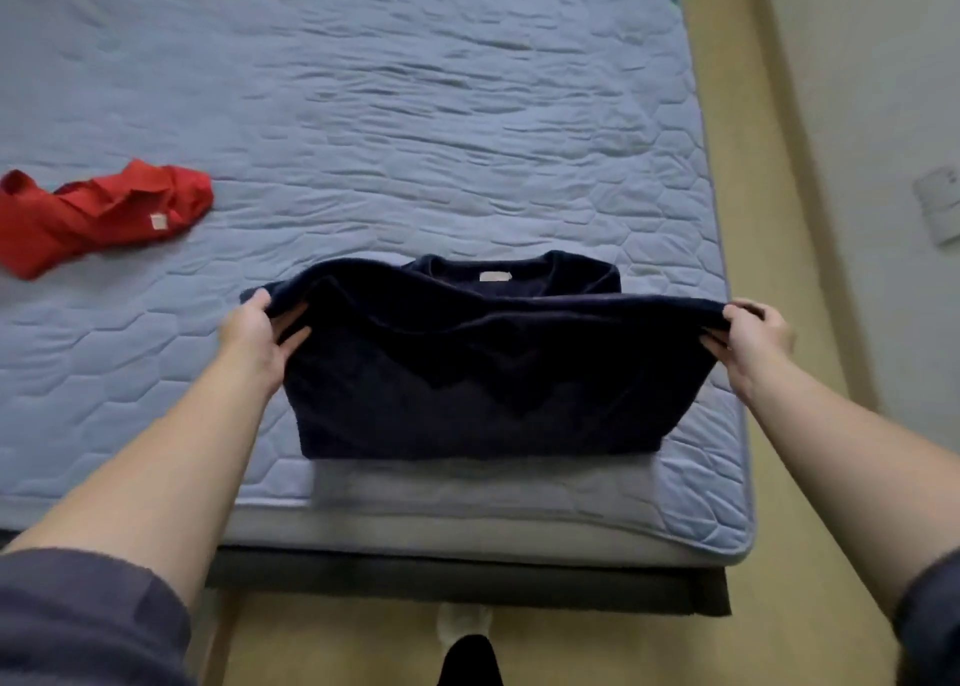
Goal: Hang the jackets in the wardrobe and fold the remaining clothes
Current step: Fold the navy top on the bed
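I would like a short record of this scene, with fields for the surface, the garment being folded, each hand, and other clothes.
surface: bed with pale blue quilted cover
garment: dark navy sweater, near the bed's front edge, lower part raised toward the collar
left hand: grips the raised fold's left end
right hand: grips its right end
other clothes: red garment, crumpled, unfolded, apart at the left

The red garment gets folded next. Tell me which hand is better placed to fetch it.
Left, probably. The left hand grips the navy sweater on the side where the red garment lies crumpled on the bed; the right hand holds the opposite edge, by the bed's right side, farther away.
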Action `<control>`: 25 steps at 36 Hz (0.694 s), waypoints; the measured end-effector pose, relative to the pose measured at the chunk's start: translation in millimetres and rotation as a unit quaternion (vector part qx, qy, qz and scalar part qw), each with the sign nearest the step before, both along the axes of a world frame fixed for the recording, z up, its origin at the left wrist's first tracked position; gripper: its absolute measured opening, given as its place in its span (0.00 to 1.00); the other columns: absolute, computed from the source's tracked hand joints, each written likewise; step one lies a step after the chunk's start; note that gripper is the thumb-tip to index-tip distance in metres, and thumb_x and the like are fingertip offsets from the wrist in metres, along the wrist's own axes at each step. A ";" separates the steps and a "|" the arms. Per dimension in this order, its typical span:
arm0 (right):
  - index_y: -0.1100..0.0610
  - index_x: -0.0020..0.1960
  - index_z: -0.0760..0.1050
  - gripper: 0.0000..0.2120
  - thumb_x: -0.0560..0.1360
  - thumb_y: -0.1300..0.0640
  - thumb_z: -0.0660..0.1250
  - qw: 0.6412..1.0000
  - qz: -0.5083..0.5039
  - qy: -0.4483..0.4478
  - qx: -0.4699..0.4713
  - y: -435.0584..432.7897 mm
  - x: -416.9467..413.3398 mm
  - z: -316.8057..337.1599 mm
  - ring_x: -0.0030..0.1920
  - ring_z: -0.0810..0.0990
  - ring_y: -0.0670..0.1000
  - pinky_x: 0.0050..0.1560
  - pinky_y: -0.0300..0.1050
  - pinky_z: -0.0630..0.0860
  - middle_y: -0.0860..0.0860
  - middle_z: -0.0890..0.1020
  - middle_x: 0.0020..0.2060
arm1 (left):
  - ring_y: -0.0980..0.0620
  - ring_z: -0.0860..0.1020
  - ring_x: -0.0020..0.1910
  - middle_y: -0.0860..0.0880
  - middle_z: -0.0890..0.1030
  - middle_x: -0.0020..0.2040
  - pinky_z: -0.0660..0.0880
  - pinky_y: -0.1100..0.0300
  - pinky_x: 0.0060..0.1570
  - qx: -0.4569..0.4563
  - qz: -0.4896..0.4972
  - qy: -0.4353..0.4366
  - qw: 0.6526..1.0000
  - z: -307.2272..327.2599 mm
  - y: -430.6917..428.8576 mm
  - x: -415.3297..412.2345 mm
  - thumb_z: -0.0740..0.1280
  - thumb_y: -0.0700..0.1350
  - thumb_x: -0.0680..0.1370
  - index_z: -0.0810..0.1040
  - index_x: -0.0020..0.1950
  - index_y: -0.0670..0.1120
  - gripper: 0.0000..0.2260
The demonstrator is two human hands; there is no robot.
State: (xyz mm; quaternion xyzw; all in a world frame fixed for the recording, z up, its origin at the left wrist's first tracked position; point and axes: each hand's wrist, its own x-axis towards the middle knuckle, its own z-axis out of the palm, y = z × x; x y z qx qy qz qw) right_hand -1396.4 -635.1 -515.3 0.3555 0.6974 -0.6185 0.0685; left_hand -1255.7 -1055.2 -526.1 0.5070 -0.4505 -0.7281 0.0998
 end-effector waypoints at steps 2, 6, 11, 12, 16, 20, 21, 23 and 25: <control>0.52 0.57 0.70 0.08 0.80 0.61 0.59 0.998 0.052 0.018 0.001 -13.5 -27.9 -8.3 0.50 0.78 0.51 0.49 0.45 0.77 0.53 0.74 0.55 | 0.52 0.71 0.64 0.47 0.73 0.65 0.64 0.47 0.67 -0.035 -0.046 -0.002 0.998 -10.9 -5.3 -36.3 0.52 0.48 0.84 0.66 0.69 0.47 0.15; 0.53 0.77 0.50 0.31 0.80 0.59 0.62 0.976 0.210 -0.008 0.051 -31.0 -43.7 -44.7 0.66 0.69 0.50 0.60 0.38 0.70 0.55 0.66 0.71 | 0.48 0.68 0.67 0.44 0.66 0.72 0.63 0.53 0.67 -0.164 -0.162 -0.089 0.969 -51.7 3.9 -65.9 0.59 0.48 0.82 0.63 0.70 0.44 0.18; 0.61 0.77 0.53 0.34 0.76 0.61 0.66 0.864 0.436 -0.120 0.223 -26.3 10.9 -112.2 0.74 0.62 0.56 0.72 0.45 0.58 0.60 0.61 0.74 | 0.39 0.72 0.64 0.36 0.71 0.67 0.67 0.50 0.63 -0.263 -0.248 -0.252 0.898 -117.4 22.5 -18.3 0.69 0.40 0.75 0.64 0.69 0.36 0.25; 0.62 0.76 0.54 0.34 0.76 0.60 0.67 0.837 0.464 -0.141 0.256 -21.1 23.1 -125.0 0.74 0.61 0.57 0.72 0.45 0.57 0.59 0.61 0.74 | 0.38 0.72 0.64 0.36 0.72 0.66 0.68 0.49 0.63 -0.266 -0.252 -0.290 0.884 -126.9 24.2 -6.7 0.70 0.41 0.74 0.64 0.69 0.36 0.27; 0.62 0.77 0.52 0.37 0.76 0.56 0.67 0.846 0.397 -0.190 0.300 -7.1 53.0 -158.1 0.75 0.56 0.60 0.74 0.51 0.55 0.63 0.57 0.75 | 0.37 0.67 0.69 0.35 0.65 0.72 0.64 0.47 0.68 -0.213 -0.215 -0.361 0.882 -152.3 22.9 26.4 0.74 0.47 0.72 0.56 0.74 0.36 0.39; 0.61 0.76 0.52 0.37 0.75 0.55 0.69 0.933 0.198 -0.203 0.223 0.0 49.8 -171.1 0.71 0.65 0.62 0.69 0.54 0.64 0.62 0.64 0.72 | 0.44 0.75 0.56 0.40 0.75 0.64 0.72 0.48 0.57 -0.133 -0.214 -0.354 0.901 -168.9 19.2 44.7 0.73 0.52 0.72 0.69 0.67 0.39 0.29; 0.60 0.76 0.52 0.37 0.75 0.54 0.69 0.946 0.163 -0.215 0.182 -0.5 47.2 -173.2 0.70 0.67 0.61 0.66 0.56 0.66 0.60 0.65 0.72 | 0.46 0.76 0.51 0.41 0.78 0.61 0.73 0.50 0.52 -0.123 -0.222 -0.342 0.905 -172.6 18.4 46.6 0.73 0.51 0.73 0.73 0.63 0.40 0.24; 0.57 0.75 0.58 0.32 0.76 0.53 0.68 0.958 0.129 -0.233 0.109 -1.4 42.0 -177.8 0.65 0.72 0.58 0.55 0.56 0.71 0.56 0.70 0.70 | 0.46 0.78 0.48 0.41 0.80 0.57 0.74 0.52 0.47 -0.113 -0.233 -0.324 0.910 -179.9 16.0 48.6 0.73 0.51 0.73 0.75 0.60 0.40 0.21; 0.56 0.68 0.67 0.23 0.76 0.55 0.68 0.960 0.128 -0.239 0.064 -1.3 38.4 -183.9 0.54 0.77 0.55 0.46 0.51 0.72 0.54 0.76 0.63 | 0.44 0.80 0.47 0.40 0.81 0.55 0.77 0.54 0.45 -0.090 -0.247 -0.314 0.912 -185.1 13.0 49.9 0.73 0.51 0.72 0.75 0.62 0.39 0.23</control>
